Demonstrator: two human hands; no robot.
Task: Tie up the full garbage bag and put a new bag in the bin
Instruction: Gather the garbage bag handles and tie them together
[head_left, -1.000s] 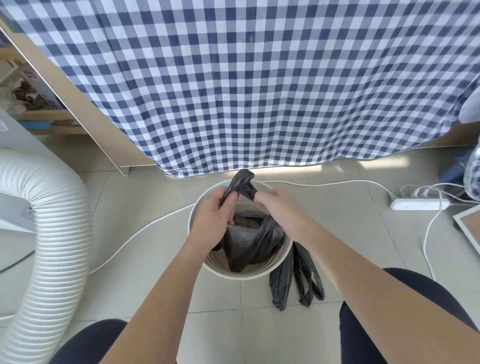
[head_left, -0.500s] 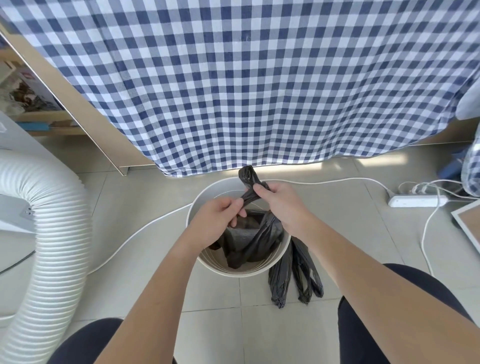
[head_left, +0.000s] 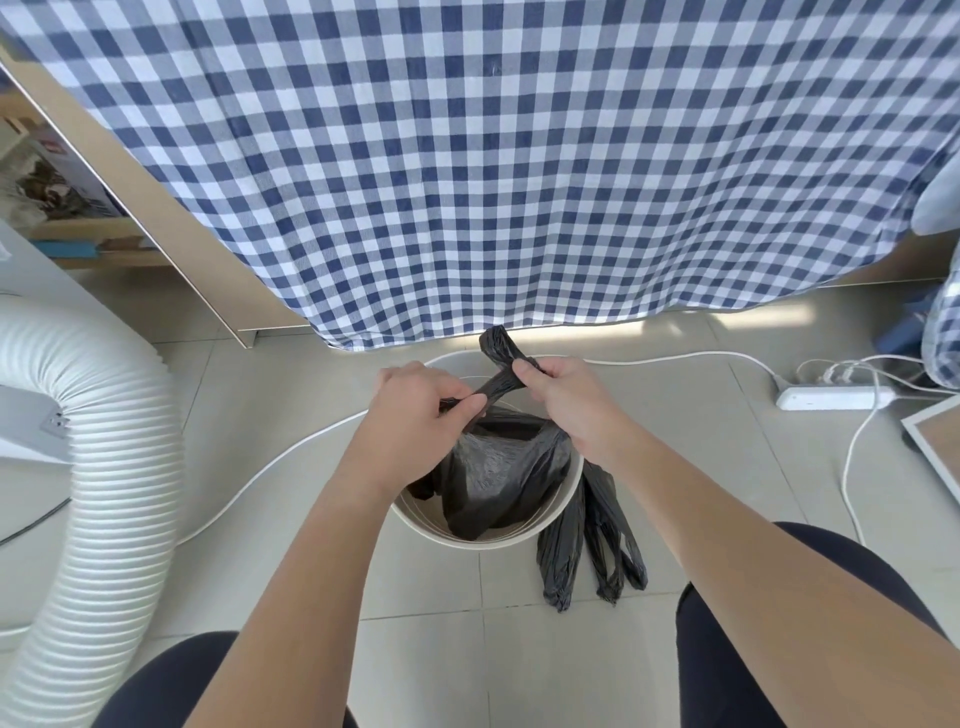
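Observation:
A full black garbage bag (head_left: 498, 478) sits inside a round white bin (head_left: 478, 540) on the tiled floor. Its two twisted handles cross above the bin's mouth. My left hand (head_left: 421, 410) pinches one handle low on the left. My right hand (head_left: 566, 395) grips the other handle, whose end (head_left: 496, 343) sticks up past my thumb. A folded new black bag (head_left: 587, 545) lies on the floor against the bin's right side.
A blue-and-white checked cloth (head_left: 493, 171) hangs just behind the bin. A ribbed white hose (head_left: 98, 483) curves down the left. A white cable (head_left: 270, 467) runs across the floor to a power strip (head_left: 826, 397) at right. My knees frame the bottom edge.
The handles have been drawn out and crossed: my left hand moved down and left, my right hand shifted right and pulled its handle taut. The bag's neck is tighter.

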